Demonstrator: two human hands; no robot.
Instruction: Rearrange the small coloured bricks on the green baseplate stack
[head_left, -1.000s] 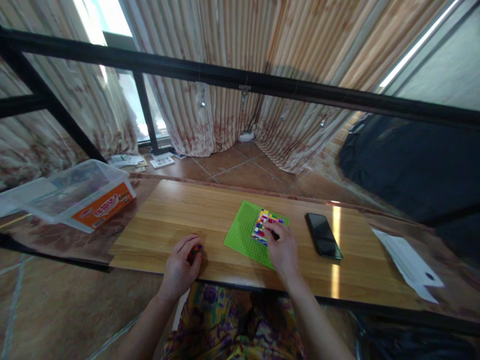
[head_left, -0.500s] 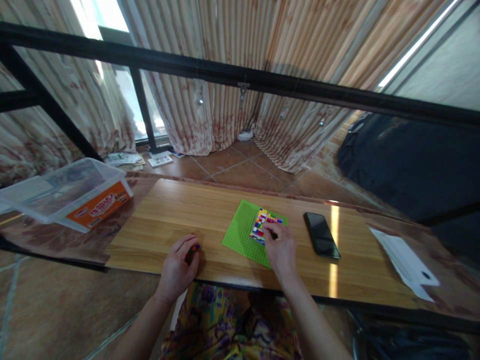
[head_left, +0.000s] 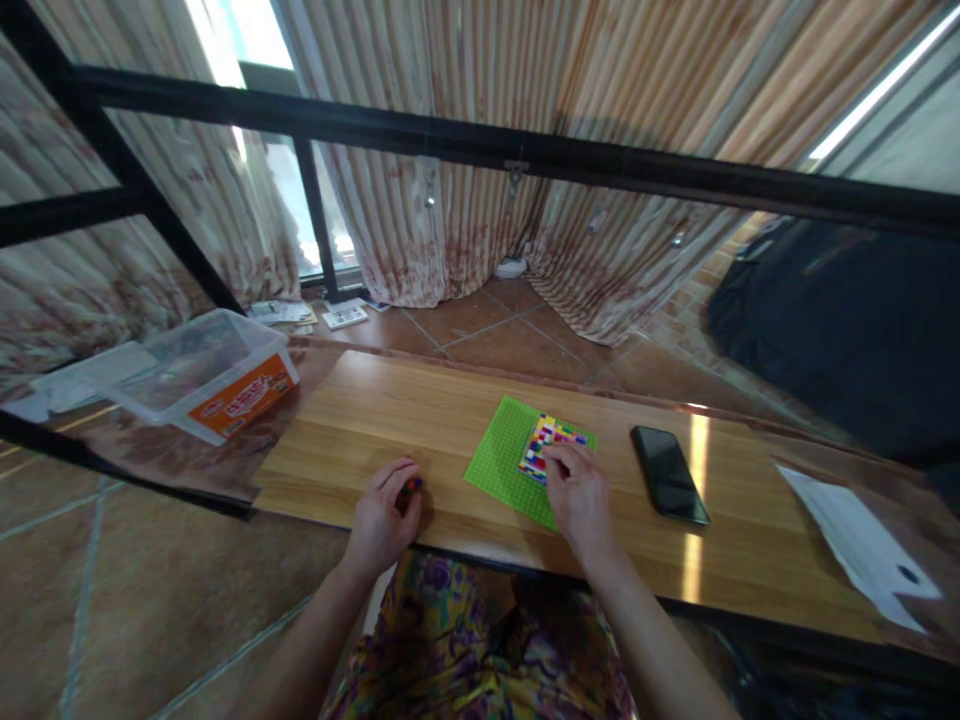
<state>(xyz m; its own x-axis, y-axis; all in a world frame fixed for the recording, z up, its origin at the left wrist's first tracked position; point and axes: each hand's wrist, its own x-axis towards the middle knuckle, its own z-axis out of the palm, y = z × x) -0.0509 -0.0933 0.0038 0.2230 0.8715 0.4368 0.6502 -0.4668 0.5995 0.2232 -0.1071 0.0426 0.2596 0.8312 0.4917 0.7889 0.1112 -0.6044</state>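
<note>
A green studded baseplate (head_left: 499, 455) lies on the wooden board, with a block of many-coloured toy bricks (head_left: 537, 440) built up on its right part. My right hand (head_left: 577, 490) rests over the near right side of that block, thumb and forefinger pinched together at its top. Whatever the pinch holds is too small or too hidden to make out. To the left of the baseplate, my left hand (head_left: 386, 510) lies on the board with curled fingers around several small toy bricks (head_left: 410, 487), dark and red ones among them.
A black phone (head_left: 669, 474) lies right of the baseplate. White paper (head_left: 855, 535) sits at the right end. At the left stands a clear plastic box (head_left: 202, 375) with an orange label. A black metal bar (head_left: 450, 140) crosses in front of the curtains.
The whole view has shifted, so things appear farther right. Both hands keep nearly the same places relative to the board and bricks.
</note>
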